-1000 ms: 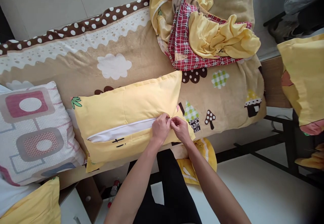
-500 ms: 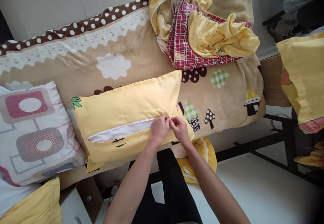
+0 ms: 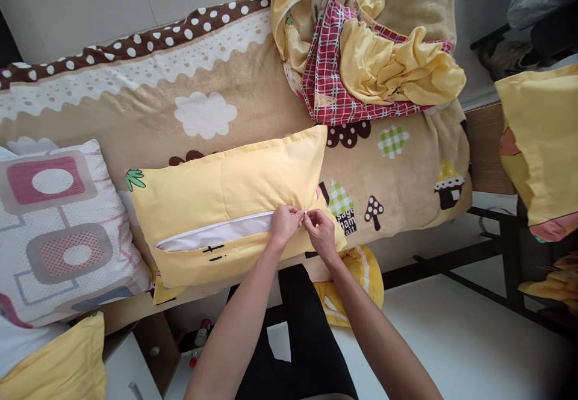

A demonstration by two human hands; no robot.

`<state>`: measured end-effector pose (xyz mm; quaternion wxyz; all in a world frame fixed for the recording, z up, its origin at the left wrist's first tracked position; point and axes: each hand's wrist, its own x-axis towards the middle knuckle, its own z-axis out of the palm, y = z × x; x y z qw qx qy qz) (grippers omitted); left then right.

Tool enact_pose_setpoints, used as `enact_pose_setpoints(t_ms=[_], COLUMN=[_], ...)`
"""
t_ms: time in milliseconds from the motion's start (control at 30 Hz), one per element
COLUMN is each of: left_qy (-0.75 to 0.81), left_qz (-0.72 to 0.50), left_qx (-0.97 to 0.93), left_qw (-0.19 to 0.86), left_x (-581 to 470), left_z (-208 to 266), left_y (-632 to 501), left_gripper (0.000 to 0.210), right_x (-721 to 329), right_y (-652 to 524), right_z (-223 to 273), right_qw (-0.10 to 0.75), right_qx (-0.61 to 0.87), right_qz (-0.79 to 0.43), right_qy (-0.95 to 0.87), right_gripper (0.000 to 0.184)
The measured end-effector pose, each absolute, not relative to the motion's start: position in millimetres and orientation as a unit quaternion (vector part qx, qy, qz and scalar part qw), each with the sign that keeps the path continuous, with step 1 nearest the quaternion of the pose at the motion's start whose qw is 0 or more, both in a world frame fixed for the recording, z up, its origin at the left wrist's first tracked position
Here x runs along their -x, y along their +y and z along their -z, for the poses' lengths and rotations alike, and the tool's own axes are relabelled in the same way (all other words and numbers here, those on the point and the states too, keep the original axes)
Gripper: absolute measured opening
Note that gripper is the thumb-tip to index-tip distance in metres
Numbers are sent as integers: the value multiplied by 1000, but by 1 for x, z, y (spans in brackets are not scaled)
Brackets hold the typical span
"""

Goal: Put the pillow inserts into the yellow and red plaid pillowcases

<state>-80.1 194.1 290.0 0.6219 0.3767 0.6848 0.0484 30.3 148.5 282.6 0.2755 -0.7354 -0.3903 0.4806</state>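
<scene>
A yellow pillowcase (image 3: 253, 177) with a pillow inside lies on the bed in front of me. Its long zipper opening gapes, and the white inner pillow (image 3: 217, 232) shows through. My left hand (image 3: 287, 222) pinches the fabric at the right end of the opening. Right beside it, my right hand (image 3: 321, 226) pinches the same spot, fingertips nearly touching the left ones. The zipper pull, if it is there, is hidden by my fingers. Around the pinched point the cloth is puckered.
A patterned white pillow (image 3: 58, 231) lies at the left. Crumpled yellow and red plaid bedding (image 3: 329, 75) is heaped at the back of the beige blanket (image 3: 257, 93). Yellow fabric (image 3: 542, 147) hangs at the right. A yellow cushion (image 3: 361, 285) sits below the bed edge.
Both hands stay pinched at the same end of the opening, with barely any movement. The view has shifted slightly.
</scene>
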Motion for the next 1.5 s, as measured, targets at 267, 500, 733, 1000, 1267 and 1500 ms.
enact_pose_setpoints(t_ms=[267, 500, 733, 1000, 1267, 1500], left_qy=[671, 661, 699, 706, 667, 649], left_qz=[-68, -72, -119, -180, -133, -100], left_qx=[-370, -368, -400, -399, -443, -590], left_qw=[639, 650, 581, 557, 583, 470], left_x=[82, 82, 77, 74, 78, 73], left_z=[-294, -292, -296, -297, -292, -288], left_y=[188, 189, 172, 159, 165, 152], left_gripper=[20, 25, 21, 22, 19, 29], right_x=[-27, -29, -25, -30, -39, -35], right_y=[141, 135, 134, 138, 158, 163], right_z=[-280, -275, -276, -282, -279, -280], right_qw=[303, 317, 311, 304, 220, 302], right_qx=[736, 735, 746, 738, 702, 678], right_qz=[-488, -496, -484, -500, -622, -635], right_qy=[-357, -336, -336, -336, -268, -214], right_gripper=[25, 24, 27, 35, 60, 53])
